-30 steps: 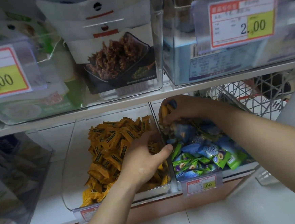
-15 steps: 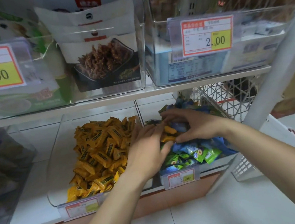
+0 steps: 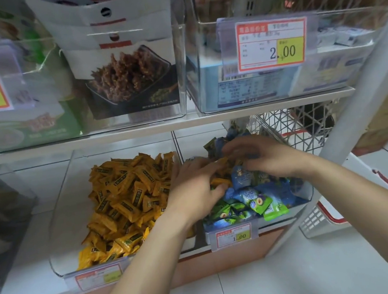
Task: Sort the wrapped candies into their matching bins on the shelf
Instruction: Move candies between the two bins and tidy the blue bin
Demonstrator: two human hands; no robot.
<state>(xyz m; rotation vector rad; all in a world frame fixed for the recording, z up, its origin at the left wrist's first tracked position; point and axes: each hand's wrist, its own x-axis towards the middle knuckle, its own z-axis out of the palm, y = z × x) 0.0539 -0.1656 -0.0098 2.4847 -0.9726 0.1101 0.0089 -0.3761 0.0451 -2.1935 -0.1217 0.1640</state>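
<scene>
Two hands over the right bin [image 3: 307, 192] of blue and green candies [image 3: 250, 195]: left hand [image 3: 195, 188] grips stray yellow candies [image 3: 219, 182]; right hand [image 3: 268, 160] curled, contents unclear. Left bin [image 3: 61, 215] holds the matching yellow heap [image 3: 127, 198].

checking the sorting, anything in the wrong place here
Yes: a few yellow candies lie in the right bin among blue and green candies, by the left hand; they match the pile in the left bin.

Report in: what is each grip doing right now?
Left grip holds stray yellow candies in the blue-candy bin. Right grip open, resting on that pile. Nothing blocking the yellow bin.
</scene>
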